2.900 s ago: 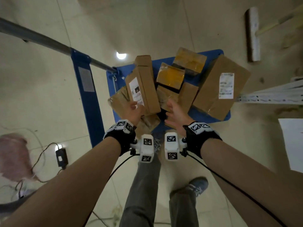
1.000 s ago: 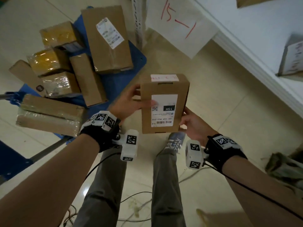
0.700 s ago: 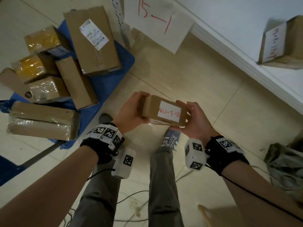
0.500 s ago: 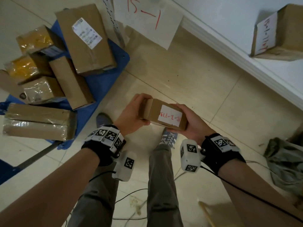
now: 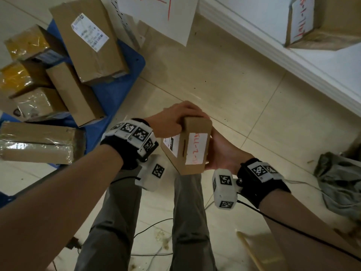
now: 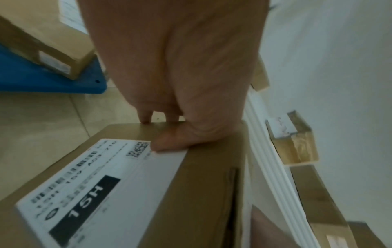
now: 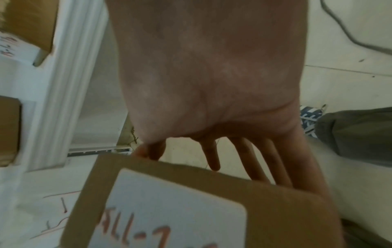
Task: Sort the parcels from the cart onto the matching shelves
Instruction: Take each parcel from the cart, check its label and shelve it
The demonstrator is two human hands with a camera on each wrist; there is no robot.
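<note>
I hold a small brown parcel (image 5: 195,148) in both hands in front of my knees, tilted on end. Its end face carries a white sticker with red handwriting, and its broad face carries a printed label marked 15H (image 6: 89,198). My left hand (image 5: 173,120) grips the far upper end, with the thumb on the printed label (image 6: 169,142). My right hand (image 5: 222,151) holds the right side, fingers (image 7: 254,161) running behind the parcel (image 7: 275,218). The blue cart (image 5: 121,75) with several parcels stands at upper left. A white shelf (image 5: 273,45) at upper right holds a labelled box (image 5: 322,22).
A paper sign with red writing (image 5: 156,12) hangs on the shelf post beside the cart. Grey cloth (image 5: 340,182) lies on the floor to the right. Cables (image 5: 152,227) and a wooden stick (image 5: 252,251) lie near my feet. Open tile floor lies between me and the shelf.
I took the parcel off the cart and turned towards the shelf. Within the last second I rotated it from printed label up to its handwritten end facing me.
</note>
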